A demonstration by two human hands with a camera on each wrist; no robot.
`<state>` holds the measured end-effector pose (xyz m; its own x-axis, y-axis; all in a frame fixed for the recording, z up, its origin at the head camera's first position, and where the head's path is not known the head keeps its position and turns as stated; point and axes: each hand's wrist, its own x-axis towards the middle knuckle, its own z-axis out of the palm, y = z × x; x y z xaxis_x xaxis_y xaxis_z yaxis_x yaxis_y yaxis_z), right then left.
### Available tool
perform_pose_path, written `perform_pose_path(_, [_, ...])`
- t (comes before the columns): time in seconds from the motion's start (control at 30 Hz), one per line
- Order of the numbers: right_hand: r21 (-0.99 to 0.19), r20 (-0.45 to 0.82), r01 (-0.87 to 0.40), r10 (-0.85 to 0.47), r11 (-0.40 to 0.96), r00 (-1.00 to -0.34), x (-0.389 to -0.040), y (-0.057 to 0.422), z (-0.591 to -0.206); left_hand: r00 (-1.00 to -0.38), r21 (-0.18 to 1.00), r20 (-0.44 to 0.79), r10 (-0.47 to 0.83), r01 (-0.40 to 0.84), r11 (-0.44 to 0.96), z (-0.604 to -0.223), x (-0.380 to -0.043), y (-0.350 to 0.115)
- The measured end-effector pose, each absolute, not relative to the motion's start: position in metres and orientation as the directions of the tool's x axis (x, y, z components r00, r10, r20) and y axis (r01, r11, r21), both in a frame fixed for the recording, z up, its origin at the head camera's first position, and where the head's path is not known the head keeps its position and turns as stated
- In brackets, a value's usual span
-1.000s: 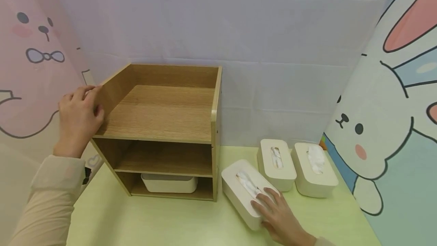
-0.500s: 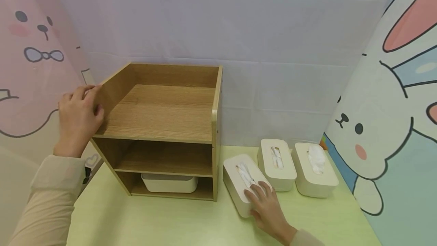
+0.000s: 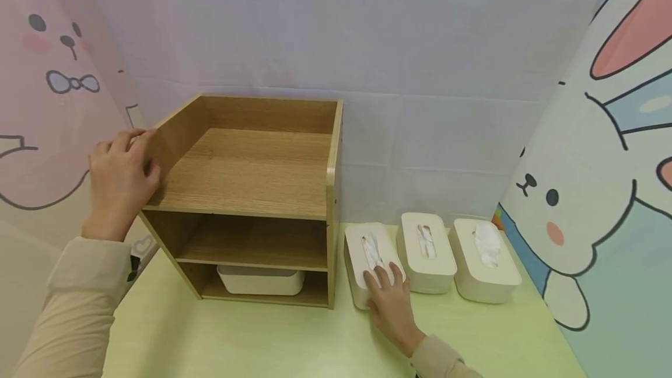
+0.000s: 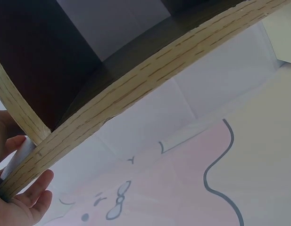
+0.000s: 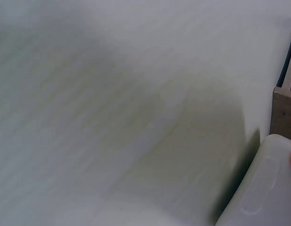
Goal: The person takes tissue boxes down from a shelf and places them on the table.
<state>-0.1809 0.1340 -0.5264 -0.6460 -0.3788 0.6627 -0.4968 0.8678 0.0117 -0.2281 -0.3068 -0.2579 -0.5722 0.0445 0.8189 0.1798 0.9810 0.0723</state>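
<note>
Gripping the near end of the leftmost tissue box (image 3: 357, 261) with the right hand (image 3: 391, 305), fingers bent over its smooth lid, thumb low at the near corner. Holding the left side panel (image 3: 181, 139) of the shelf unit (image 3: 262, 174) with the left hand (image 3: 121, 177), board pinched between thumb and fingers in the left wrist view.

Set flat on the pale green counter (image 3: 252, 340), just right of the shelf unit, in the case of the leftmost tissue box. Cannot tell whether quite touching it. Moulded in cream, matt-looking material, with rounded corners and a long slot. Matched in shape by the middle tissue box (image 3: 430, 266) and the far-right tissue box (image 3: 493, 273). Filled in each slot with crumpled white tissue, bunched highest in the far-right one. Built of yellowish-brown, wood-grained board, in the shelf unit's case, with a walled top and two open bays below. Tucked in the bottom bay, a low white bin (image 3: 259, 282) with rounded corners. Hung behind, a creased, pale backdrop (image 3: 420, 74).

Compared with half a second earlier, slid farther back with the right hand and turned from a slant to nearly in line with the neighbouring boxes. Unchanged in the left hand's hold and the shelf unit's place.
</note>
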Motion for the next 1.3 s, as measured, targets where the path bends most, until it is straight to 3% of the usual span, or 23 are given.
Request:
perform_pose_path(0.63, [0.031,0.658,-0.368,-0.296,0.929,-0.692,-0.219,0.116,-0.537,-0.576,0.077,0.817,0.035,0.169,0.983,-0.259,-0.227,-0.306])
perform_pose_path(0.87, [0.042,0.61,-0.336,-0.29,0.941,-0.737,-0.228,0.114,-0.536,-0.57,0.073,0.821,0.042,0.177,0.981,-0.258,-0.227,-0.305])
perform_pose_path(1.3, [0.069,0.516,-0.383,-0.362,0.921,-0.777,-0.223,0.118,-0.519,-0.583,0.08,0.811,0.033,0.167,0.983,-0.257,-0.227,-0.306])
